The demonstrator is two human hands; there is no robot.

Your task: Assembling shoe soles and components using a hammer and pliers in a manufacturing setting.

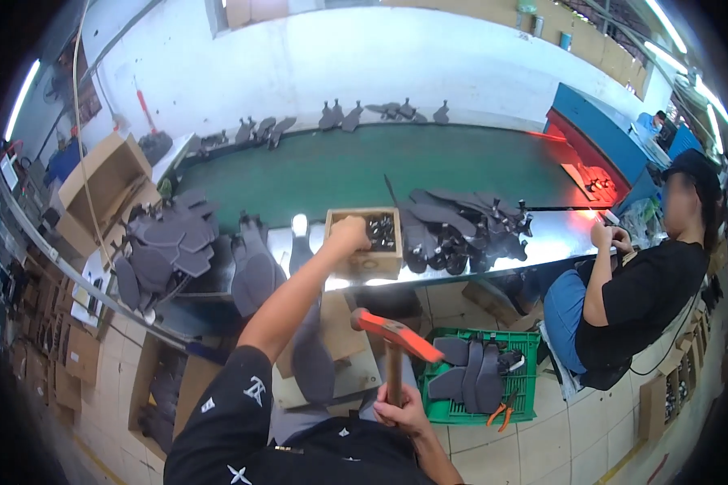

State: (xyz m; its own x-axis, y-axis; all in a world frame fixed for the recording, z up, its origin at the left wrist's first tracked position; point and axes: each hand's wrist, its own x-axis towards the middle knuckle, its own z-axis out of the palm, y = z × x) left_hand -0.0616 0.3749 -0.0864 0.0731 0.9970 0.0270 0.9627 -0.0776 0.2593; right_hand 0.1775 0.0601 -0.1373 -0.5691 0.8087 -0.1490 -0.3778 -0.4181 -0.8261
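Note:
My left hand (349, 234) reaches into a wooden box (366, 265) of small dark metal parts (383, 232) on the bench edge. Its fingers are curled at the parts; what they pinch, if anything, is hidden. In my right hand (404, 411) a hammer (392, 333) with a red head stands upright, gripped by its wooden handle. Between my arms, a long grey sole-shaped piece (311, 368) lies over a pale board (349, 365) at my lap. Another narrow grey piece (301, 246) lies left of the box, its upper end bright.
Grey shaped pieces are heaped left (170, 246) and right (453, 222) of the box. Beyond runs a green conveyor belt (364, 166). A green crate (481, 416) holds more pieces and orange-handled pliers (503, 411). At right sits a co-worker (647, 283). Cartons (109, 194) stand left.

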